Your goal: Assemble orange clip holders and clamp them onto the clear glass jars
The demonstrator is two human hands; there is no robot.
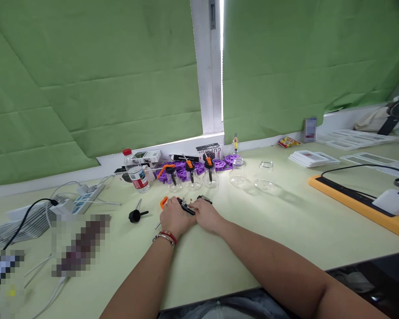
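My left hand point(174, 218) is closed round a slim black part point(186, 207) with a shiny metal bit. My right hand point(206, 215) presses against it from the right, its fingers curled and partly hidden. An orange handle point(164, 202) shows behind my left hand, and a ribbed dark piece point(205, 199) lies just past my right knuckles. Left of my hands rests a black cup-shaped part point(135, 216) with a stub and thin metal rod. Beyond them stand glass jars with black and orange tops, among them a left jar point(174, 180), a middle jar point(192, 178) and a right jar point(211, 177).
Two topless glass jars, a nearer one point(265, 178) and another point(238, 176), stand right of the group. A red-capped bottle point(139, 177) and purple lattice pieces point(221, 165) are behind. A power strip point(88, 198) lies left, an orange-edged case point(359, 206) right.
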